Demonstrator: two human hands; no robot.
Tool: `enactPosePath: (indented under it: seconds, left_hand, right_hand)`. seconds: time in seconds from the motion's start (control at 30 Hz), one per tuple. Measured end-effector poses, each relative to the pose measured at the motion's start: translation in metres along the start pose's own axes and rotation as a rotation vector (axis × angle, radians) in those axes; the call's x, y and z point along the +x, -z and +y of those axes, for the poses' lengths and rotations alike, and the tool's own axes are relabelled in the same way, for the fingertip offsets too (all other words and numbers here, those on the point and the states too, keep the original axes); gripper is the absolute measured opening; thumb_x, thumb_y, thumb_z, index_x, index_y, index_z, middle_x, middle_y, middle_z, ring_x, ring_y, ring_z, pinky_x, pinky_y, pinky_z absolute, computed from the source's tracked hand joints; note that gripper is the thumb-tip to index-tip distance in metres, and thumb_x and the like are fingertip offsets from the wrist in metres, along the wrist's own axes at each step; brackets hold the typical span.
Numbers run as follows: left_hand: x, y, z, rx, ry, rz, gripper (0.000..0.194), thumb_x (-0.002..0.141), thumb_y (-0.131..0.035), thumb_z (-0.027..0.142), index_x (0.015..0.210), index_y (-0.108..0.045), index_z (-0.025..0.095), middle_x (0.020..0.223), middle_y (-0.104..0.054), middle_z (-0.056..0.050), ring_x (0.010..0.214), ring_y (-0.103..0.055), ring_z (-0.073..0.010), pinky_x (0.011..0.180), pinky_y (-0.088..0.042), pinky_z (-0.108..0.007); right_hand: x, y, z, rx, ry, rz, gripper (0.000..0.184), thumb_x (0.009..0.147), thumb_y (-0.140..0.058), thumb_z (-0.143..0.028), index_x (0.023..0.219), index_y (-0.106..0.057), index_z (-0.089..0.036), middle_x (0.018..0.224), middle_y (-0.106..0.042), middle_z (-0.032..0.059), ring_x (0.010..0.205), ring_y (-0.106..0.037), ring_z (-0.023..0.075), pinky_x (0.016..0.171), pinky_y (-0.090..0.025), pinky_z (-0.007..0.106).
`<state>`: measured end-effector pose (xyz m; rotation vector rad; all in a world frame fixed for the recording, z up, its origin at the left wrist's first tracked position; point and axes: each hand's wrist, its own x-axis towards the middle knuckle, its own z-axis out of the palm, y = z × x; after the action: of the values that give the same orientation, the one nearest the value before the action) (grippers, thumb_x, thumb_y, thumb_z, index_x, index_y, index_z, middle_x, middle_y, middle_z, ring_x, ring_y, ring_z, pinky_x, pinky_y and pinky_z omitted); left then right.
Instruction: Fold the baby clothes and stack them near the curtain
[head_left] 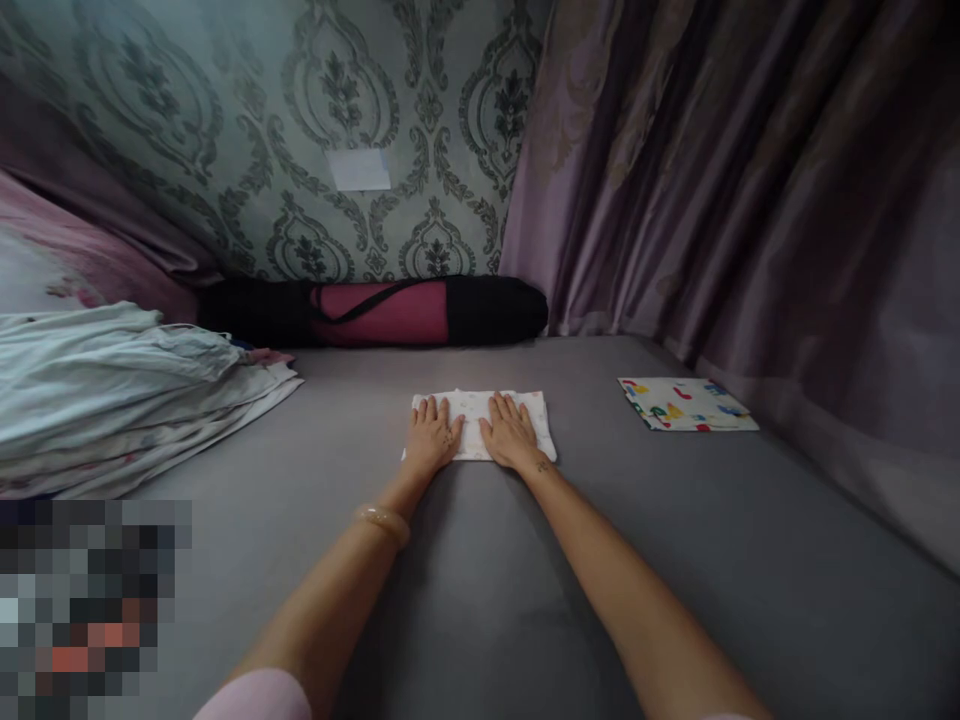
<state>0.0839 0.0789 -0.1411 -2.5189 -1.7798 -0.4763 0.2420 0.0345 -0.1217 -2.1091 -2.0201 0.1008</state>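
A white cloth with small faint prints lies folded into a flat rectangle on the grey sheet. My left hand rests palm down on its left part, fingers stretched out and pointing away from me. On the right part my right hand lies flat in the same way, its thumb toward the left hand. Between the two thumbs a strip of the cloth shows. Neither hand grips it. What lies under the palms is hidden.
Off to the right lies a folded cloth with colourful shapes. A heap of light clothes sits at the left. Along the patterned wall rests a long black and pink bag. Purple curtains hang at the right. The lower left corner is pixelated.
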Motion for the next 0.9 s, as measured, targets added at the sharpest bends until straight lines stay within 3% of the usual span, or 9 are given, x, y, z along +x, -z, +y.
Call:
enactPosePath:
  seconds: [0.13,0.27,0.47,0.6,0.73,0.9]
  left_hand:
    - [-0.002,0.000,-0.003,-0.031,0.054,0.021,0.068,0.092,-0.034,0.052,0.138,-0.039,0.003,0.145,-0.035,-0.027,0.137,-0.027,-0.0374,0.108,-0.026,-0.050]
    - [-0.002,0.000,-0.007,-0.064,0.077,-0.008,0.067,0.093,-0.033,0.050,0.138,-0.038,0.002,0.146,-0.033,-0.025,0.138,-0.026,-0.0352,0.108,-0.027,-0.047]
    - [-0.005,0.002,-0.029,-0.135,-0.007,-0.091,0.067,0.094,-0.029,0.049,0.139,-0.036,-0.001,0.148,-0.030,-0.024,0.140,-0.021,-0.0332,0.112,-0.021,-0.043]
    - [-0.018,0.009,-0.044,-0.210,-0.031,-0.115,0.063,0.095,-0.025,0.047,0.139,-0.037,0.003,0.149,-0.030,-0.021,0.140,-0.025,-0.0285,0.113,-0.023,-0.040]
    - [-0.029,0.014,-0.048,-0.259,-0.043,-0.047,0.059,0.095,-0.024,0.044,0.138,-0.039,0.006,0.148,-0.034,-0.019,0.137,-0.032,-0.0257,0.113,-0.024,-0.037]
    - [-0.032,0.015,-0.046,-0.227,-0.052,-0.028,0.055,0.095,-0.027,0.040,0.135,-0.042,0.006,0.147,-0.036,-0.020,0.136,-0.034,-0.0268,0.112,-0.025,-0.039]
  right_hand:
    - [-0.004,0.004,0.016,-0.037,-0.064,0.029,0.063,0.096,-0.024,-0.041,0.146,-0.027,-0.004,0.153,-0.024,0.0159,0.141,-0.017,0.0260,0.113,-0.009,0.041]
    - [-0.009,0.009,0.033,-0.058,-0.072,0.011,0.062,0.097,-0.021,-0.041,0.146,-0.028,-0.003,0.153,-0.025,0.0150,0.141,-0.018,0.0252,0.113,-0.010,0.042]
    - [-0.015,0.014,0.051,-0.091,-0.152,0.033,0.065,0.096,-0.021,-0.045,0.145,-0.028,-0.003,0.152,-0.026,0.0159,0.140,-0.020,0.0261,0.112,-0.016,0.040]
    - [-0.011,0.019,0.049,-0.096,-0.181,0.034,0.066,0.096,-0.022,-0.045,0.145,-0.028,-0.002,0.152,-0.026,0.0172,0.139,-0.023,0.0281,0.111,-0.016,0.043]
    - [-0.008,0.017,0.040,-0.092,-0.085,0.063,0.065,0.096,-0.020,-0.044,0.146,-0.026,-0.002,0.154,-0.022,0.0154,0.142,-0.015,0.0261,0.113,-0.009,0.043]
    - [-0.008,0.010,0.042,-0.068,-0.079,-0.009,0.066,0.095,-0.020,-0.042,0.146,-0.026,-0.001,0.153,-0.024,0.0148,0.142,-0.016,0.0249,0.113,-0.013,0.042]
